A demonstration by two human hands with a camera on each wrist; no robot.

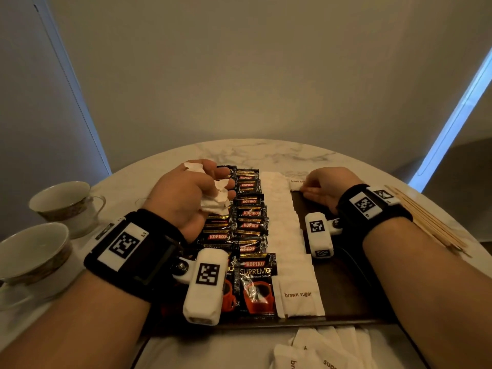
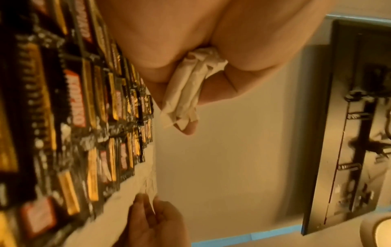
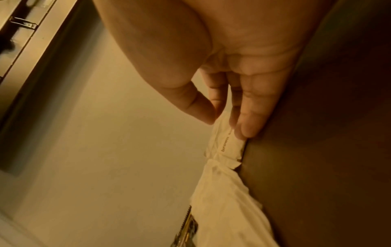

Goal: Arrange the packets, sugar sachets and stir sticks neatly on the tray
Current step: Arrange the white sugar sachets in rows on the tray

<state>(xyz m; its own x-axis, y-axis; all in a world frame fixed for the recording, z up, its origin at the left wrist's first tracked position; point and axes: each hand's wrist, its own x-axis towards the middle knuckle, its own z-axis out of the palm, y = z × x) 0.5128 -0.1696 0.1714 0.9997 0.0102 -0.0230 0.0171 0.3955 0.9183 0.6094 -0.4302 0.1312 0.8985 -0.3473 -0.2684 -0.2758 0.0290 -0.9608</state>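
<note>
Coffee packets (image 1: 247,225) and a row of sugar sachets (image 1: 286,230) already line the tray (image 1: 343,275) at centre frame. The left hand (image 1: 186,198) clutches spare sachets; the right hand (image 1: 327,186) pinches the row's far sachet (image 1: 296,182). Loose sachets (image 1: 319,350) at bottom and stir sticks (image 1: 428,222) at right still wait on the counter (image 1: 266,153).

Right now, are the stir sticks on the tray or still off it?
Off it. The stir sticks lie in a bundle on the marble table, right of the tray, beyond the right hand.
</note>
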